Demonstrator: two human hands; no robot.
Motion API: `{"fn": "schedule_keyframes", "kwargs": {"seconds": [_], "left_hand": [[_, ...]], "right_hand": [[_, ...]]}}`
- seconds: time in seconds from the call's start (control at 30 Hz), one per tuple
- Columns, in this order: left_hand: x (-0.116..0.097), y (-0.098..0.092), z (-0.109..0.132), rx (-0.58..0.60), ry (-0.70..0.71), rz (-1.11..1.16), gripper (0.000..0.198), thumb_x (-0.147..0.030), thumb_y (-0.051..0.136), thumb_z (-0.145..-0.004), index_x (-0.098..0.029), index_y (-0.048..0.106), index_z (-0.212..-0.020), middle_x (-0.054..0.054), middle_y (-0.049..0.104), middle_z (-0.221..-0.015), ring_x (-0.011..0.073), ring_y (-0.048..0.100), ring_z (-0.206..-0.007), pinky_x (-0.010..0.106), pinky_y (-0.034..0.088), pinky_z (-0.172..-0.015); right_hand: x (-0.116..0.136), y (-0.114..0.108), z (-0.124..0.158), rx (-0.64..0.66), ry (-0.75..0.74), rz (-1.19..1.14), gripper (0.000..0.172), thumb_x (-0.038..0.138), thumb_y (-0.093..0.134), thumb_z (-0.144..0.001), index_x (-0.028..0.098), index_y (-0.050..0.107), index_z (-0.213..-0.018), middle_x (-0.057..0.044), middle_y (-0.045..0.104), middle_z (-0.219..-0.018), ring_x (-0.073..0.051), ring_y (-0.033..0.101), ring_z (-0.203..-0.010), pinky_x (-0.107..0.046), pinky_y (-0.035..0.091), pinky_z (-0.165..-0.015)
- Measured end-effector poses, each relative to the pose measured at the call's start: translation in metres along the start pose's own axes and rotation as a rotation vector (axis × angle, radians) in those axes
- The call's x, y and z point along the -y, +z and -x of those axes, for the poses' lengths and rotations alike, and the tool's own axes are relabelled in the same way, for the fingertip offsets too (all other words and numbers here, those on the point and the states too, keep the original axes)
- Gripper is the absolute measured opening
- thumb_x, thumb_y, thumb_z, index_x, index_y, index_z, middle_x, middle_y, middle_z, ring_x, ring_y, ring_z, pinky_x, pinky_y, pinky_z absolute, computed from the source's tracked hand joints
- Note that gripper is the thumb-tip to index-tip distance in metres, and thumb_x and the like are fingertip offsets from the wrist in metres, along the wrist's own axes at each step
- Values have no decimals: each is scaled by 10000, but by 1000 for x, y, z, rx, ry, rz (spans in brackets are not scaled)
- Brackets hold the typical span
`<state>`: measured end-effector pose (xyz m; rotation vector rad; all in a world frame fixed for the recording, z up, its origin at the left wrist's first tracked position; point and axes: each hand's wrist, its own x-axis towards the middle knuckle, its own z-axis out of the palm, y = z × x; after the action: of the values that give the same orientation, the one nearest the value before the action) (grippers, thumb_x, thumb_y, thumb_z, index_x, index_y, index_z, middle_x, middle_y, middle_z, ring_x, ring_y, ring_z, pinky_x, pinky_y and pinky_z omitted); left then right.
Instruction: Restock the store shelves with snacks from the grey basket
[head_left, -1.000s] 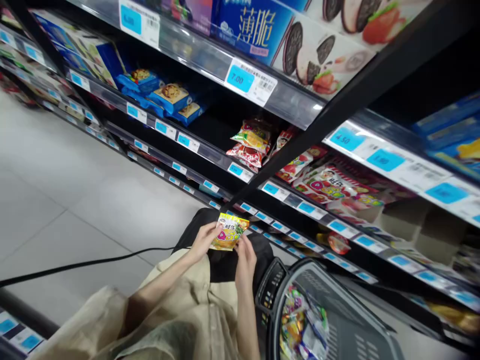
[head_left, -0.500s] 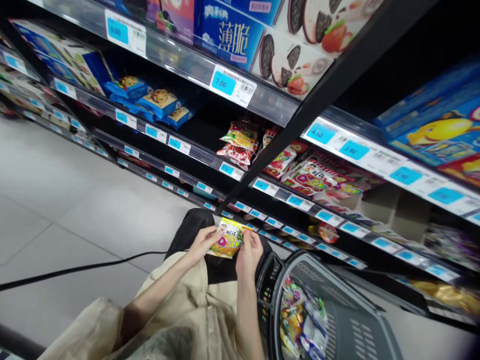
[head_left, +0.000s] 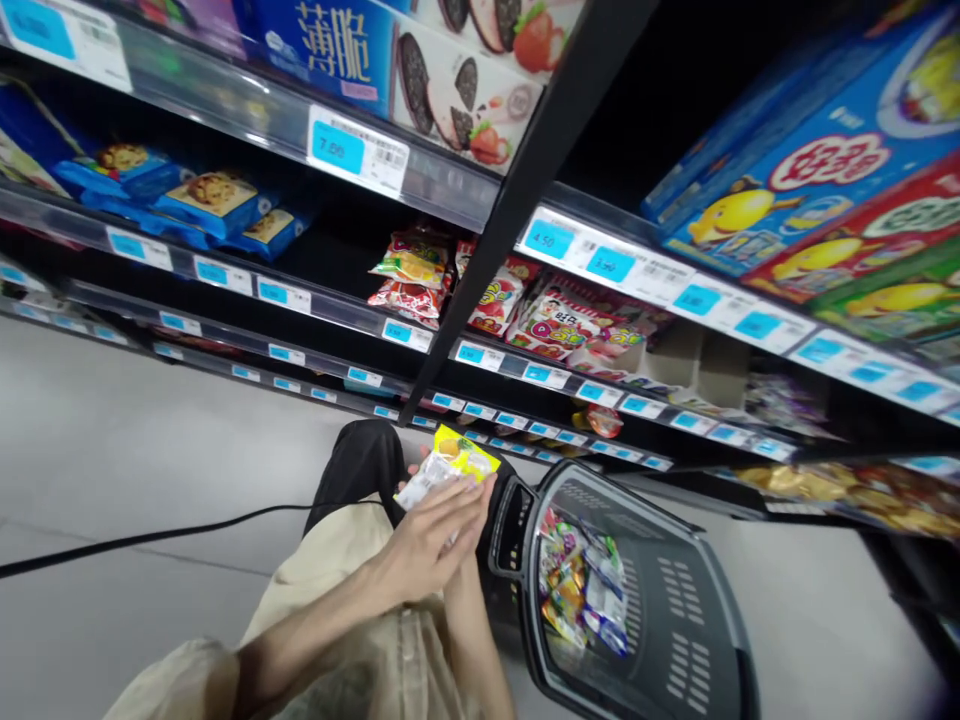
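Note:
A yellow and white gummy candy packet (head_left: 452,462) is held low above my lap, with its pale back side facing up. My right hand (head_left: 472,530) supports it from below, and a few of its fingertips peek out past the packet's left edge. Across the packet's lower part lies my left hand (head_left: 437,520), its fingers stretched out flat and close together, covering much of the right hand. Close on the right stands a grey shopping basket (head_left: 660,560) holding several colourful snack packets (head_left: 581,585).
Shelves with price tags (head_left: 358,150) run across the front. They carry blue cookie packs (head_left: 206,200), red and white candy bags (head_left: 555,320) and large snack boxes (head_left: 780,190). A dark upright post (head_left: 517,190) divides them. A black cable (head_left: 187,532) crosses from the left.
The packet has been turned from its printed front to its pale back. My left hand has moved from its left edge to lie over it and the right hand. The view has shifted right.

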<state>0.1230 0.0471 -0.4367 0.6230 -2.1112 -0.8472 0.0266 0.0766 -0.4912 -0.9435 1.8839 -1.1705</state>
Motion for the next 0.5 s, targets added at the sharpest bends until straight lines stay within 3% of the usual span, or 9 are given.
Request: {"fn": "schedule_keyframes", "kwargs": {"seconds": [0.1, 0.2, 0.27, 0.4, 0.5], "left_hand": [[6, 13, 8, 119, 188, -198, 440, -126, 466, -1014, -147, 605, -1432, 98, 647, -1469, 232, 489, -1478, 475, 355, -1283], [13, 25, 13, 172, 255, -317, 395, -155, 496, -1000, -128, 651, -1362, 93, 637, -1482, 242, 489, -1476, 458, 321, -1296], [15, 29, 14, 152, 273, -353, 353, -182, 515, -999, -133, 684, -1305, 84, 652, -1466, 246, 516, -1453, 447, 307, -1299], [9, 26, 8, 50, 315, -331, 304, -141, 529, -978, -125, 716, -1217, 93, 704, -1393, 214, 562, -1407, 407, 259, -1312], [4, 22, 3, -40, 324, -276, 333, -61, 524, -943, -134, 720, -1202, 89, 744, -1324, 198, 590, -1377, 402, 303, -1290]], "right_hand": [[-4, -10, 27, -145, 144, 27, 643, 687, 529, -935, 230, 709, -1350, -198, 655, -1397, -337, 642, -1299, -515, 581, -915], [-4, -14, 46, -289, 250, -43, 676, 645, 672, -894, 279, 634, -1461, -156, 528, -1541, -398, 534, -1415, -538, 604, -944], [-4, -18, 51, -281, 236, -136, 691, 622, 696, -896, 295, 597, -1496, -119, 487, -1574, -396, 506, -1441, -543, 607, -968], [-5, -28, 58, -189, 186, -227, 647, 647, 680, -901, 320, 633, -1457, -78, 527, -1540, -378, 582, -1375, -506, 640, -927], [-4, -32, 61, -171, 158, -256, 642, 690, 658, -885, 325, 673, -1413, -81, 579, -1493, -365, 623, -1329, -480, 638, -898]]}}
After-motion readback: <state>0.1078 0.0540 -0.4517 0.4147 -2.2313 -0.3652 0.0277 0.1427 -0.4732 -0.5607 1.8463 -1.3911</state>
